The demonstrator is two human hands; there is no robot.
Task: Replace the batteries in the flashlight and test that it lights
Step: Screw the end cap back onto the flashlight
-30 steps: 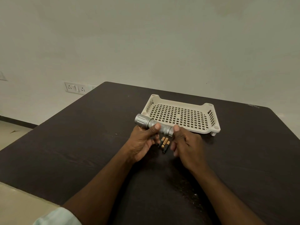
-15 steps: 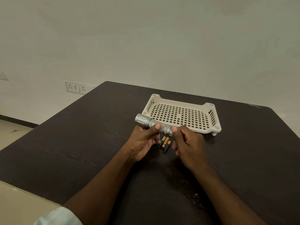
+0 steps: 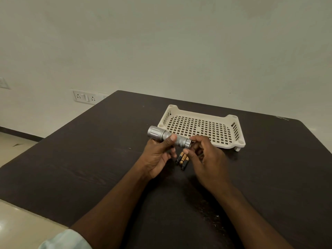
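A: Flashlight [image 3: 168, 138] first. Where does it sit?

B: Held above the dark table [image 3: 93, 159], lying roughly level, its wide head pointing left and away, its tail cap toward the right. It hangs just in front of the cream tray [image 3: 231, 144].

A: Who has it?

B: The left hand [image 3: 156, 157] grips the barrel, thumb laid over the top and the other fingers curled beneath. The right hand [image 3: 206, 159] meets the tail end, its fingertips [image 3: 195, 139] pinching the cap from the far side, with the thumb just below the cap.

A: Is the cap on or off?

B: On, as far as the head view shows; whether it is loosened I cannot tell.

A: And the batteries?

B: The batteries [image 3: 182, 159], black with copper ends, lie side by side on the table directly under the gap between the two hands, touching one another. I count three, though the left fingers partly cover one.

A: Anything in the tray?

B: Only its perforated floor shows. It stands on short feet.

A: What else?

B: A wall socket plate [image 3: 84, 97] behind the table's left corner, and a pale sleeve [image 3: 66, 239] at the lower edge.
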